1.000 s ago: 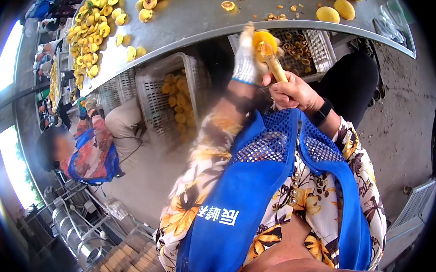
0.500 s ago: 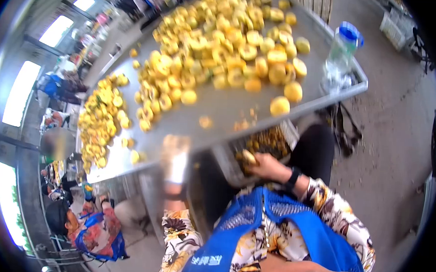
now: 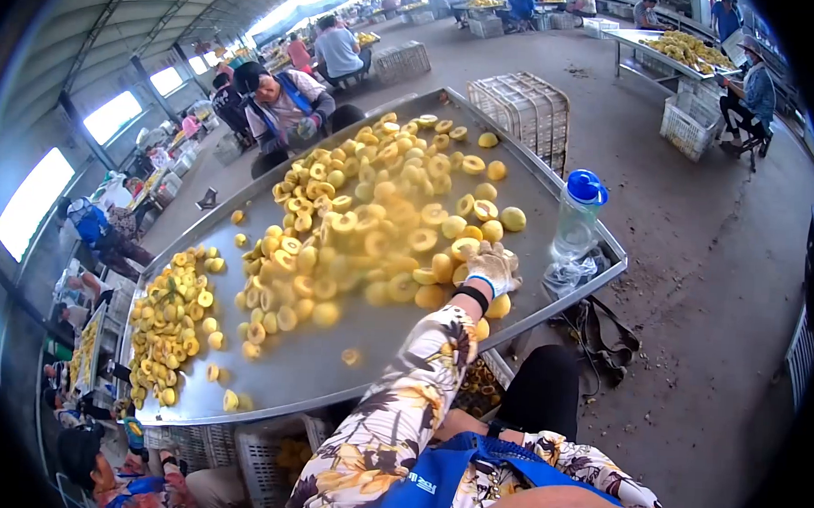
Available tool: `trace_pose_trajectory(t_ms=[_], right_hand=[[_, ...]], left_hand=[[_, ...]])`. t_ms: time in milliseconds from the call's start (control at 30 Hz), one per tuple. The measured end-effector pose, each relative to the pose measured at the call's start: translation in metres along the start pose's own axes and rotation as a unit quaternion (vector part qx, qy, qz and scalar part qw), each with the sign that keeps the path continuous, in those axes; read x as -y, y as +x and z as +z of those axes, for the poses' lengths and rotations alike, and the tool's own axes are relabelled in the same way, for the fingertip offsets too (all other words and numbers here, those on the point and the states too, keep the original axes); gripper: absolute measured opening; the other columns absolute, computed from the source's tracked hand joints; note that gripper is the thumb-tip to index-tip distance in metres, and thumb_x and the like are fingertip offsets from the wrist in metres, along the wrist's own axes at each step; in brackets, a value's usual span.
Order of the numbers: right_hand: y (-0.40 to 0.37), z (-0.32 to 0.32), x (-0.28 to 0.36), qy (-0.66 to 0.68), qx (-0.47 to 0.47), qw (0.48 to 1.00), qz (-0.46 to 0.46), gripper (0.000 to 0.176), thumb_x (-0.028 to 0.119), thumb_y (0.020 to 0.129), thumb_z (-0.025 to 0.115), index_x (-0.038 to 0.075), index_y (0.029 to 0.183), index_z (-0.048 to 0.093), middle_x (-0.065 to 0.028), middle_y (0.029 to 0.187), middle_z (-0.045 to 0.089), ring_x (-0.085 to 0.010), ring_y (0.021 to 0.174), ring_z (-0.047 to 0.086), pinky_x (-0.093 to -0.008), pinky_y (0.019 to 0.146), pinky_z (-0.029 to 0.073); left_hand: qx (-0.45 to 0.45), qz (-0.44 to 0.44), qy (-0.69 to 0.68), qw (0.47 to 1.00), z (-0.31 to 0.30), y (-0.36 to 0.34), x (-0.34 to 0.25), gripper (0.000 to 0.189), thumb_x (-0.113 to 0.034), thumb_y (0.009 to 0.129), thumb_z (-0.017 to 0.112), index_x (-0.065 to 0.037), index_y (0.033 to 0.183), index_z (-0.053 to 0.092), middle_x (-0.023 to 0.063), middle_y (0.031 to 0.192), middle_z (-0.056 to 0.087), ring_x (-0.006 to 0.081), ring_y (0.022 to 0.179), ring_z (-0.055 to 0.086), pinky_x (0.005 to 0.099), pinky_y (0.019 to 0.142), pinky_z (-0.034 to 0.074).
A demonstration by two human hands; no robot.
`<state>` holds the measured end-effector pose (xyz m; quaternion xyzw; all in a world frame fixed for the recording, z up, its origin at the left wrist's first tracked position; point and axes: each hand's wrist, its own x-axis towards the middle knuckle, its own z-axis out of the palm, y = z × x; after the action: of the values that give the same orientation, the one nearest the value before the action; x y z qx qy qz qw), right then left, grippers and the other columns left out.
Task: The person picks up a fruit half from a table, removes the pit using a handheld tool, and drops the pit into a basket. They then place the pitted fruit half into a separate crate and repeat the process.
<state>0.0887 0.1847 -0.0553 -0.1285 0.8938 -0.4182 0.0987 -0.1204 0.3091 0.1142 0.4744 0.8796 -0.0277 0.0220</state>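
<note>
My gloved left hand (image 3: 493,269) has moved from the table's near edge out onto the fruit pile (image 3: 372,221).
Fingers lie loosely over yellow fruit at the pile's near right; I cannot tell the grip. My right hand is hidden.

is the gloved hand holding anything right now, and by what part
Cannot be told: the white-gloved left hand rests on round yellow fruits on the grey metal table, but no closed grip shows. The right hand is hidden.
</note>
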Motion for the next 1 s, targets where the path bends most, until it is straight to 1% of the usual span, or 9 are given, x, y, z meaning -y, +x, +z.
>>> trace_pose_trajectory(t_ms=[200, 333, 400, 533, 567, 667, 800, 833, 1000], right_hand=[[0.011, 0.018, -0.023, -0.005, 0.005, 0.999, 0.035, 0.03, 0.027, 0.078, 0.056, -0.003, 0.077, 0.059, -0.0253, 0.069, 0.06, -0.04, 0.067, 0.061, -0.045, 0.062, 0.05], [-0.004, -0.01, 0.0, 0.273, -0.008, 0.962, 0.016, 0.027, 0.024, 0.078, 0.059, -0.003, 0.086, 0.057, -0.0254, 0.073, 0.061, -0.041, 0.072, 0.061, -0.0463, 0.066, 0.049], [-0.004, -0.004, -0.006, 0.314, -0.014, 0.949, -0.012, 0.027, 0.023, 0.079, 0.059, -0.002, 0.089, 0.056, -0.0247, 0.073, 0.06, -0.0406, 0.073, 0.06, -0.0462, 0.067, 0.049], [0.005, -0.01, -0.011, 0.221, 0.041, 0.974, -0.005, 0.028, 0.022, 0.08, 0.06, -0.002, 0.092, 0.055, -0.0241, 0.073, 0.06, -0.0403, 0.074, 0.06, -0.0453, 0.067, 0.048], [0.003, -0.025, 0.001, 0.203, 0.062, 0.977, 0.009, 0.028, 0.022, 0.079, 0.06, -0.002, 0.092, 0.055, -0.0242, 0.073, 0.06, -0.0403, 0.074, 0.06, -0.0452, 0.067, 0.048], [0.009, -0.037, 0.008, 0.17, 0.098, 0.978, 0.074, 0.029, 0.024, 0.08, 0.058, -0.003, 0.091, 0.054, -0.0258, 0.076, 0.06, -0.0415, 0.075, 0.06, -0.0461, 0.069, 0.048], [0.011, -0.075, 0.031, 0.182, 0.151, 0.954, 0.186, 0.031, 0.025, 0.079, 0.055, -0.003, 0.09, 0.053, -0.0269, 0.076, 0.061, -0.0423, 0.076, 0.06, -0.0475, 0.071, 0.048], [0.016, -0.068, 0.024, 0.167, 0.13, 0.955, 0.209, 0.032, 0.026, 0.079, 0.055, -0.004, 0.09, 0.053, -0.0266, 0.076, 0.061, -0.042, 0.076, 0.061, -0.0477, 0.071, 0.049], [0.025, -0.044, 0.002, 0.086, 0.157, 0.961, 0.211, 0.039, 0.028, 0.084, 0.052, -0.005, 0.104, 0.056, -0.0203, 0.085, 0.065, -0.0342, 0.079, 0.064, -0.0412, 0.074, 0.051]], left_hand=[[-0.075, 0.044, -0.018, 0.996, 0.054, -0.046, 0.052, 0.022, -0.032, 0.083, 0.048, -0.02, 0.095, 0.062, 0.0079, 0.094, 0.06, 0.0268, 0.085, 0.058, 0.0441, 0.074, 0.045], [-0.137, 0.036, 0.053, 0.988, 0.063, -0.135, 0.095, 0.021, -0.032, 0.08, 0.051, -0.024, 0.097, 0.059, 0.0094, 0.091, 0.055, 0.0275, 0.088, 0.057, 0.0452, 0.068, 0.047], [-0.054, 0.022, 0.088, 0.994, 0.05, -0.17, 0.105, 0.02, -0.036, 0.081, 0.053, -0.027, 0.097, 0.06, 0.0066, 0.101, 0.054, 0.0268, 0.096, 0.055, 0.0454, 0.077, 0.046], [0.091, 0.031, 0.123, 0.988, 0.03, -0.173, 0.12, 0.02, -0.042, 0.086, 0.05, -0.026, 0.084, 0.064, 0.0033, 0.08, 0.062, 0.0263, 0.07, 0.062, 0.0422, 0.062, 0.051], [0.011, 0.027, 0.079, 0.996, 0.012, -0.16, 0.112, 0.024, -0.04, 0.087, 0.051, -0.021, 0.083, 0.063, 0.0048, 0.067, 0.06, 0.0284, 0.056, 0.059, 0.0392, 0.054, 0.051], [-0.135, 0.082, 0.063, 0.986, 0.005, -0.079, 0.102, 0.035, -0.042, 0.083, 0.055, -0.009, 0.093, 0.06, 0.0129, 0.082, 0.061, 0.03, 0.07, 0.061, 0.0394, 0.062, 0.049], [-0.216, 0.073, -0.034, 0.973, 0.016, 0.055, 0.064, 0.044, -0.052, 0.08, 0.054, -0.017, 0.106, 0.06, 0.0145, 0.118, 0.048, 0.031, 0.116, 0.043, 0.0515, 0.093, 0.033], [-0.103, 0.011, -0.062, 0.993, 0.006, 0.085, 0.046, 0.053, -0.057, 0.08, 0.051, -0.018, 0.115, 0.057, 0.0148, 0.129, 0.043, 0.0346, 0.121, 0.039, 0.0565, 0.095, 0.029], [-0.071, -0.027, 0.121, 0.99, 0.04, 0.168, 0.012, 0.056, -0.061, 0.079, 0.044, -0.025, 0.122, 0.051, 0.0116, 0.127, 0.048, 0.0351, 0.12, 0.043, 0.0596, 0.094, 0.031]])
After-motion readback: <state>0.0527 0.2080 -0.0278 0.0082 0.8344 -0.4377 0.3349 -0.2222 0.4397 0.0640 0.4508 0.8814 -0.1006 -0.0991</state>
